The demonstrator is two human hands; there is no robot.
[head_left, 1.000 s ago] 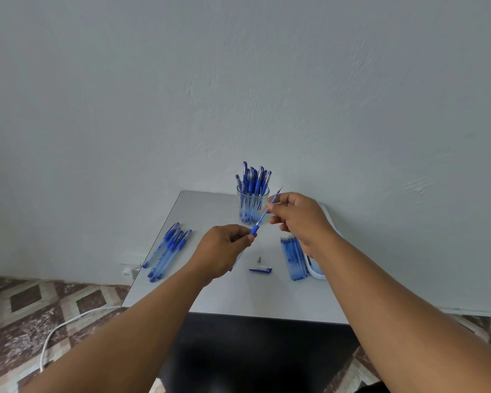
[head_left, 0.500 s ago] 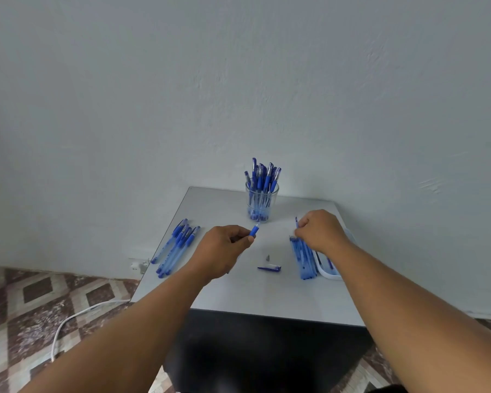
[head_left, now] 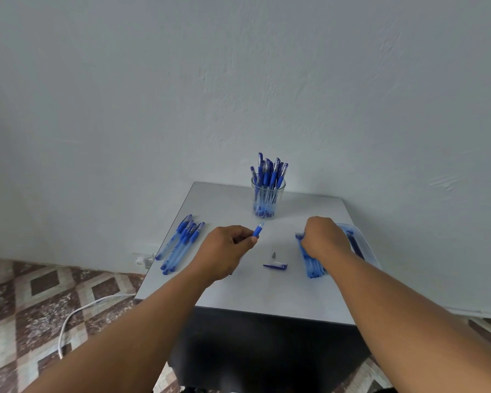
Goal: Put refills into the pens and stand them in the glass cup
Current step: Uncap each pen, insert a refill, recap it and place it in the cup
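My left hand point(head_left: 227, 248) is closed around a pen barrel point(head_left: 258, 230), whose blue grip end sticks out toward the glass cup point(head_left: 268, 202). The cup stands at the back of the table and holds several blue pens. My right hand point(head_left: 323, 236) lies palm down on a pile of blue refills point(head_left: 313, 266) at the right. Its fingertips are hidden, so I cannot see whether it grips one. A loose blue cap point(head_left: 275, 266) and a small metal tip point(head_left: 273, 254) lie between my hands. Several more pens point(head_left: 182, 242) lie at the left.
The small grey table point(head_left: 238, 293) stands against a pale wall. A white tray point(head_left: 364, 248) sits at its right edge, partly under my right hand. A white cable point(head_left: 77, 310) and a wall socket point(head_left: 142, 260) are on the patterned floor side at the left.
My right hand, which held a refill up by the pen barrel, has dropped to the right onto the refill pile. My left hand still holds the barrel.
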